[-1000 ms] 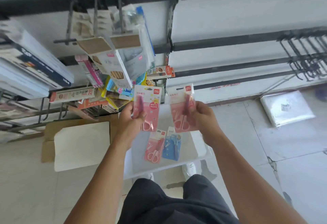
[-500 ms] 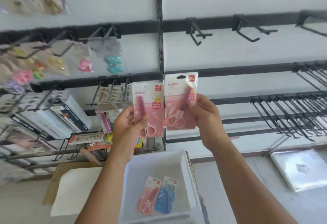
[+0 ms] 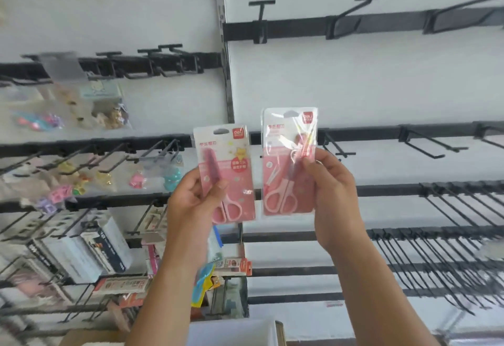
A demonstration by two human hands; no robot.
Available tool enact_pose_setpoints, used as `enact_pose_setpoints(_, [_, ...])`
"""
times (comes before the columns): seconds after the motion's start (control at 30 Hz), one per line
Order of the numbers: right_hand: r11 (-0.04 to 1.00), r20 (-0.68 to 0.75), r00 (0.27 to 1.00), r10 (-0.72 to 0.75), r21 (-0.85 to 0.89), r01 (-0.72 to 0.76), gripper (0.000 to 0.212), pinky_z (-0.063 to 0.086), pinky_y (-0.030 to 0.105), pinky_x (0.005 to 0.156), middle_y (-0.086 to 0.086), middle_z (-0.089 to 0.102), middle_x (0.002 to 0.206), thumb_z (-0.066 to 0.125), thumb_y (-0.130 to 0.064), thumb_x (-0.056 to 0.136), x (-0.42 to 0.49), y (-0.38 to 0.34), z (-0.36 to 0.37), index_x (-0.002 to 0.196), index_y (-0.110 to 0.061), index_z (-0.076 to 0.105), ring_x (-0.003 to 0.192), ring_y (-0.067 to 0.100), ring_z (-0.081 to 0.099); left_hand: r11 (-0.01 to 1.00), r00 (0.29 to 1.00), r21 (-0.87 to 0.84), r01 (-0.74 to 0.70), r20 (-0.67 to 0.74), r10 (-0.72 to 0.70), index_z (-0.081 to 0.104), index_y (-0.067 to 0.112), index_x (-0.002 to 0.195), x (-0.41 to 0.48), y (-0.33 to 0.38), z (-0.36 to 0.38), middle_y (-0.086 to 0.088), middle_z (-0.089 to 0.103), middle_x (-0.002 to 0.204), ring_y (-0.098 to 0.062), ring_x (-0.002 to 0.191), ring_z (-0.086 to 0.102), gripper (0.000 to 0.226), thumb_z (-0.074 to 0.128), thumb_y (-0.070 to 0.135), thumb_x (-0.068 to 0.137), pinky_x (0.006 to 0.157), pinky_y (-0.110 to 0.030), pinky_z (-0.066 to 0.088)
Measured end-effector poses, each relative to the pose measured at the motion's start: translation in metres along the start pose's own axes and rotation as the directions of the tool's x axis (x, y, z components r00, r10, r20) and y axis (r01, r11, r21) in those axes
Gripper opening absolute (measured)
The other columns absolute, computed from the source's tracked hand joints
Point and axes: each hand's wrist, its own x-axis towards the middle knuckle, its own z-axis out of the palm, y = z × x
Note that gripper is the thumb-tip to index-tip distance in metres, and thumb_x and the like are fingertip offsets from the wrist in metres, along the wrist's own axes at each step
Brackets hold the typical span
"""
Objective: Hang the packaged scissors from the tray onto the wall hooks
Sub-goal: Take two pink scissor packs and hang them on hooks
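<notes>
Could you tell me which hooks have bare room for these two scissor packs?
Free: the hooks on the rail right of the centre post, and the top-rail hooks above. Crowded: the left panel, where small toys and books fill the hooks. The left hand and right hand each hold a pack.

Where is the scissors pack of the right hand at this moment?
In the head view, right of centre: the right hand holds the pack upright before the wall, beside the left hand's pack and near an empty hook.
</notes>
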Motion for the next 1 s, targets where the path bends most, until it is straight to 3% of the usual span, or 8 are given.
enact_pose_setpoints(0.1, [0.999, -0.061, 0.998, -0.034, 0.004, 0.034, 0.017, 0.06, 0.034, 0.054, 0.006, 0.074, 0.081, 0.053, -0.013, 0.101, 0.013, -0.021, 0.004, 0.098, -0.014, 0.07, 0.07, 0.022, 0.072, 0.997, 0.997, -0.011, -0.077, 0.018, 0.078, 0.071, 0.019, 0.109, 0.015, 0.024, 0.019, -0.003, 0.079, 0.105, -0.027, 0.097, 0.075, 0.021, 0.067, 0.01, 0.091, 0.083, -0.043, 0.058])
enact_pose_setpoints(0.17, [1.0, -0.119, 0.993, -0.01, 0.008, 0.011, 0.018, 0.057, 0.029, 0.052, -0.001, 0.073, 0.077, 0.054, -0.015, 0.1, 0.021, -0.033, 0.005, 0.095, -0.016, 0.071, 0.07, 0.021, 0.07, 0.991, 0.992, -0.035, -0.126, 0.02, 0.127, 0.07, 0.019, 0.111, 0.025, 0.036, 0.031, 0.0, 0.079, 0.105, -0.021, 0.097, 0.076, 0.024, 0.067, 0.008, 0.09, 0.079, -0.034, 0.059])
enact_pose_setpoints(0.27, [0.997, -0.176, 0.982, 0.074, 0.03, -0.07, 0.018, 0.059, 0.035, 0.06, -0.001, 0.072, 0.077, 0.055, -0.016, 0.096, 0.031, -0.047, 0.004, 0.089, -0.014, 0.071, 0.072, 0.023, 0.071, 0.984, 0.986, -0.064, -0.166, 0.019, 0.168, 0.063, 0.019, 0.125, 0.038, 0.051, 0.048, 0.004, 0.079, 0.105, -0.016, 0.095, 0.076, 0.038, 0.069, 0.008, 0.09, 0.075, -0.028, 0.059])
enact_pose_setpoints(0.37, [0.996, -0.164, 0.983, 0.086, 0.046, -0.079, 0.015, 0.06, 0.033, 0.052, 0.002, 0.075, 0.078, 0.061, -0.021, 0.094, 0.037, -0.058, 0.002, 0.089, -0.014, 0.072, 0.064, 0.023, 0.072, 0.975, 0.979, -0.096, -0.2, 0.008, 0.202, 0.052, 0.027, 0.132, 0.049, 0.06, 0.061, 0.006, 0.079, 0.104, -0.015, 0.093, 0.077, 0.051, 0.072, 0.01, 0.088, 0.073, -0.03, 0.06])
enact_pose_setpoints(0.53, [1.0, -0.149, 0.989, -0.012, -0.009, 0.011, 0.015, 0.059, 0.034, 0.051, 0.006, 0.08, 0.089, 0.066, -0.027, 0.094, 0.047, -0.067, 0.0, 0.103, -0.017, 0.074, 0.071, 0.024, 0.079, 0.964, 0.97, -0.114, -0.242, -0.009, 0.242, 0.054, 0.042, 0.117, 0.068, 0.068, 0.078, 0.01, 0.079, 0.1, -0.015, 0.094, 0.076, 0.048, 0.073, 0.01, 0.087, 0.073, -0.031, 0.06])
enact_pose_setpoints(0.67, [0.996, -0.15, 0.985, -0.089, -0.025, 0.086, 0.023, 0.058, 0.033, 0.051, 0.002, 0.08, 0.091, 0.066, -0.026, 0.094, 0.057, -0.071, -0.003, 0.118, -0.026, 0.065, 0.08, 0.023, 0.079, 0.951, 0.953, -0.06, -0.302, -0.032, 0.3, 0.054, 0.043, 0.121, 0.083, 0.071, 0.088, 0.005, 0.078, 0.107, -0.01, 0.097, 0.075, 0.047, 0.074, 0.015, 0.088, 0.078, -0.028, 0.057])
enact_pose_setpoints(0.83, [0.983, -0.132, 0.975, -0.181, -0.026, 0.179, 0.039, 0.057, 0.028, 0.049, 0.001, 0.072, 0.083, 0.065, -0.024, 0.096, 0.064, -0.071, -0.009, 0.129, -0.038, 0.051, 0.063, 0.005, 0.071, 0.935, 0.934, 0.01, -0.355, -0.031, 0.355, 0.055, 0.031, 0.134, 0.097, 0.071, 0.099, 0.006, 0.078, 0.105, -0.008, 0.097, 0.074, 0.051, 0.072, 0.016, 0.089, 0.088, -0.032, 0.057])
enact_pose_setpoints(1.0, [0.968, -0.124, 0.96, -0.252, -0.048, 0.248, 0.031, 0.05, 0.023, 0.043, 0.008, 0.074, 0.084, 0.066, -0.025, 0.096, 0.07, -0.074, -0.014, 0.123, -0.038, 0.058, 0.06, 0.008, 0.071, 0.934, 0.931, 0.003, -0.358, -0.073, 0.357, 0.057, 0.038, 0.126, 0.098, 0.063, 0.103, 0.002, 0.077, 0.108, -0.006, 0.094, 0.074, 0.046, 0.072, 0.015, 0.089, 0.084, -0.028, 0.056])
